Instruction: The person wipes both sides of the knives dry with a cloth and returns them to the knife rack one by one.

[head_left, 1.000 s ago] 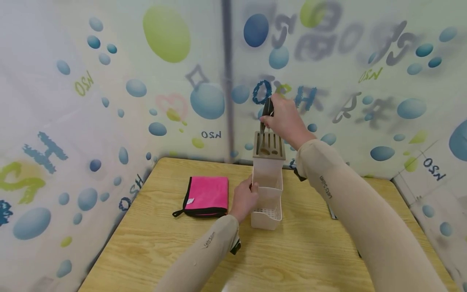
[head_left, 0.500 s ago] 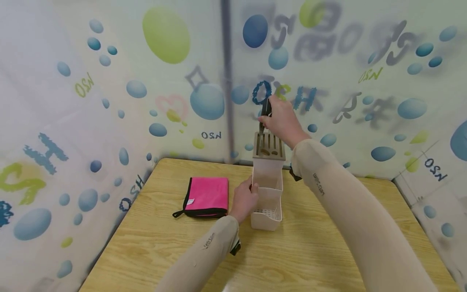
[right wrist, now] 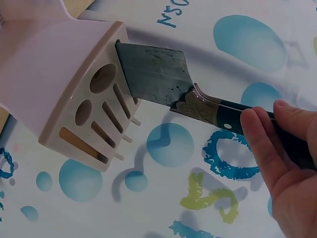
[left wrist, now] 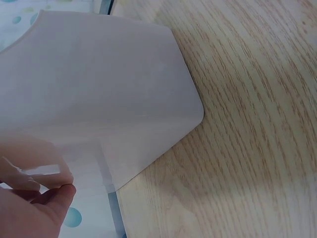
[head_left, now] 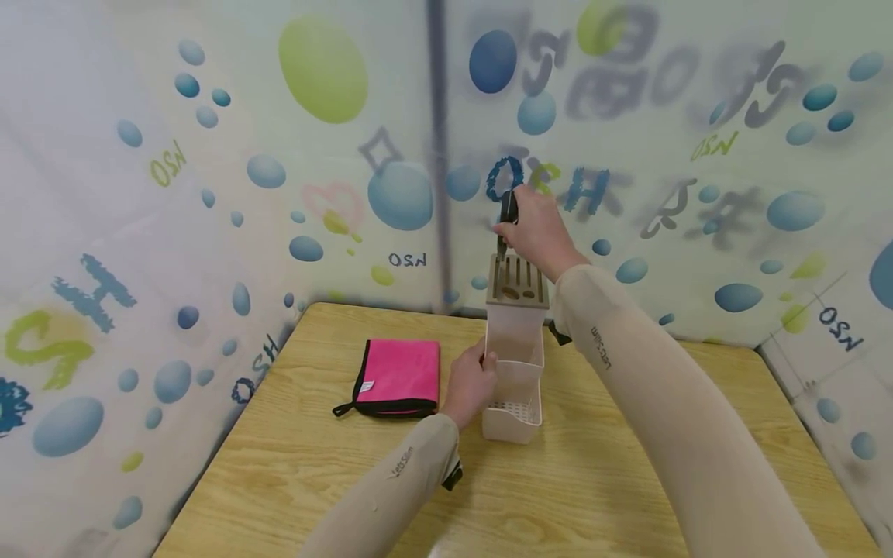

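Observation:
A cleaver (right wrist: pixel 153 74) with a broad dark blade and black handle is in my right hand (head_left: pixel 540 229). My right fingers grip its handle, and the blade's lower end sits in an end slot of the knife holder's slotted top (head_left: pixel 518 280). The holder (head_left: pixel 512 333) is pale, upright and tiered, with two open compartments at its front. On its left side, my left hand (head_left: pixel 470 384) holds it; in the left wrist view the fingers (left wrist: pixel 59 198) curl at an opening in the pale wall (left wrist: pixel 99 74). How deep the blade reaches inside is hidden.
A folded pink cloth (head_left: pixel 401 372) with black edging lies left of the holder on the wooden table (head_left: pixel 279 465). Close behind the holder stands a wall (head_left: pixel 335 271) printed with bubbles and letters. My right sleeve covers part of the table's right side.
My right forearm has shifted a little left, covering a metal piece seen beside the sleeve earlier. The cleaver stays at the slot, and my left hand keeps its place on the holder.

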{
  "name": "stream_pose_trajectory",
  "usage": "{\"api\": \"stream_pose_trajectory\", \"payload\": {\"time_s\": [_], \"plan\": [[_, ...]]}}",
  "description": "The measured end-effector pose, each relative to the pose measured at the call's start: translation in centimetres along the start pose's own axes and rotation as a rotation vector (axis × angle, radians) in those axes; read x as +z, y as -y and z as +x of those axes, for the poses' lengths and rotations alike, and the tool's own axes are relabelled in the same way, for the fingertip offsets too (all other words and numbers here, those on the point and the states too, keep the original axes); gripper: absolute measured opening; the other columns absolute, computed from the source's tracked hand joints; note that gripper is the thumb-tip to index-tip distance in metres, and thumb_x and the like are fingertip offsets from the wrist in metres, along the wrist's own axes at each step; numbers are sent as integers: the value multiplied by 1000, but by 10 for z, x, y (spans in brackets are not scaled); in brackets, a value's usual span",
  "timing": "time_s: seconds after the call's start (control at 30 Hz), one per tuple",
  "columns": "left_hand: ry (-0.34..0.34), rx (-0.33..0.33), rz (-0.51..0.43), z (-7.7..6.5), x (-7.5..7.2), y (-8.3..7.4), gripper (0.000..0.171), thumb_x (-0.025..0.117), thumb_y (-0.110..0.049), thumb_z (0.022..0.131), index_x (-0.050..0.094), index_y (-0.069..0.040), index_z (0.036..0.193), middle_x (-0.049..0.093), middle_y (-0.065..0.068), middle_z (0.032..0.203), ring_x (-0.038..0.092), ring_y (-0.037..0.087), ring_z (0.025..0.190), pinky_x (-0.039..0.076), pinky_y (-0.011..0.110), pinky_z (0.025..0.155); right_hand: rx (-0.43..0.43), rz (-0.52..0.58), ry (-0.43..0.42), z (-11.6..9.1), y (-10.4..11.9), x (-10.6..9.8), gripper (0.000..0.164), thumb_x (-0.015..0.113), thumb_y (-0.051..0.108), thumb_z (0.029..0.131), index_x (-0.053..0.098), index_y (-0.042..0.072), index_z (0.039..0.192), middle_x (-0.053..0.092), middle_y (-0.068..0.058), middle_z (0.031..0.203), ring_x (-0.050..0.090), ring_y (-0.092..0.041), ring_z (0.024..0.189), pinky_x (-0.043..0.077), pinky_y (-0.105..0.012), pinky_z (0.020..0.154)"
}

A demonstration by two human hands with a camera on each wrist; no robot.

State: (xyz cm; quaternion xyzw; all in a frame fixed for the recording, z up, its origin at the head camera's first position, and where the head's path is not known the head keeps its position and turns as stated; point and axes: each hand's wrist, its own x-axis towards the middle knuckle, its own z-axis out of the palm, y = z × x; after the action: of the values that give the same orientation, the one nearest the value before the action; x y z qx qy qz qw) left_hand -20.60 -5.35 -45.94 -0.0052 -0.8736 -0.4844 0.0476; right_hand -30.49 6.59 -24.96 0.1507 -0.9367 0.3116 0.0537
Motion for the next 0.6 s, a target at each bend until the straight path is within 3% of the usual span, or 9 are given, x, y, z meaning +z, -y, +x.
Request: {"api": "stream_pose_trajectory", "payload": {"time_s": [0.27,0.6], "plan": [[20,-22,3,1,0,1,41,51,-18,109,57,-8,148,70,13,123,65,23,105,58,45,95,5,25,16,2,-5,6,29,65,17,103,50,0,121,61,-18,102,64,-31,85,54,-39,71],[30,-48,-19,0,1,0,42,50,-20,110,55,-7,150,69,13,128,65,25,113,57,47,100,8,30,20,7,-12,14,41,65,19,103,47,-2,135,63,-20,106,65,-31,87,56,-40,74]]}}
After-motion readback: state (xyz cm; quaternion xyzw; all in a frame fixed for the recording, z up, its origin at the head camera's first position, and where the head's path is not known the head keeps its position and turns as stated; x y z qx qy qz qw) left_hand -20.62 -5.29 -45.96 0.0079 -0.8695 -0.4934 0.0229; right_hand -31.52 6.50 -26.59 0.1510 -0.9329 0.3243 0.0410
